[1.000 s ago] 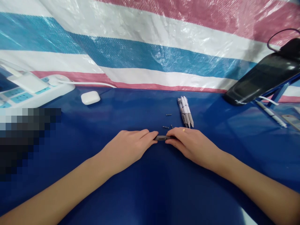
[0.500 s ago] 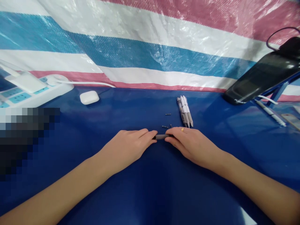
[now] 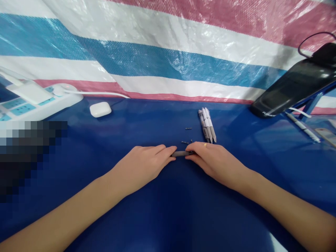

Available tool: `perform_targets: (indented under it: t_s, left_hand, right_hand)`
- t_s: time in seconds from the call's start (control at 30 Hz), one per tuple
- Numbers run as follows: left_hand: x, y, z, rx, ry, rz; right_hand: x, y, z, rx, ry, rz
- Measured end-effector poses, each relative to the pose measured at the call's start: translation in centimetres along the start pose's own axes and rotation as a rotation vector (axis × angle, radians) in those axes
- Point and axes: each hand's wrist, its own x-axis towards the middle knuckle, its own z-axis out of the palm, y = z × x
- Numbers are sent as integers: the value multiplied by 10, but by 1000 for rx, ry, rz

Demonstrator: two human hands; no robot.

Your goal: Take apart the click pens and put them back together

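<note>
Between my two hands lies a slim grey pen part (image 3: 180, 153), level and just over the blue table (image 3: 136, 122). The fingers of my left hand (image 3: 151, 159) pinch its left end. My right hand (image 3: 210, 157), with a ring on one finger, is closed on its right end, where a dark tip shows by the thumb. Both ends are partly hidden by fingers. Small dark metallic pieces (image 3: 184, 142) rest just beyond the fingertips, one (image 3: 188, 128) a little farther back. Several white and grey pens (image 3: 207, 124) lie side by side behind my right hand.
A white earbud case (image 3: 100, 109) sits at the back left, near a white power strip (image 3: 52, 105) with a plugged-in charger. At the back right a black bottle (image 3: 294, 84) leans, with another pen (image 3: 303, 126) beside it. A striped plastic sheet (image 3: 168, 59) hangs behind the table.
My right fingers have shifted very slightly on the pen part's right end, so a bit more of its dark tip shows. My left hand is nearly still.
</note>
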Motion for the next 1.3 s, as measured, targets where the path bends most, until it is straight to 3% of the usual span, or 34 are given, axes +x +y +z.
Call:
perform_targets:
  t_s: [0.5,1.13,1.3]
  left_hand:
    - [0,0,1,-17,11,6]
    - [-1,1,-4,-69,-5,10]
    - [-1,2,-5,-18,48,30]
  right_hand:
    - [0,-1,1,-6,37,-25]
    - [-2,-1,1,-111,-34,-83]
    - [-2,-4,-1,-40,-78,-10]
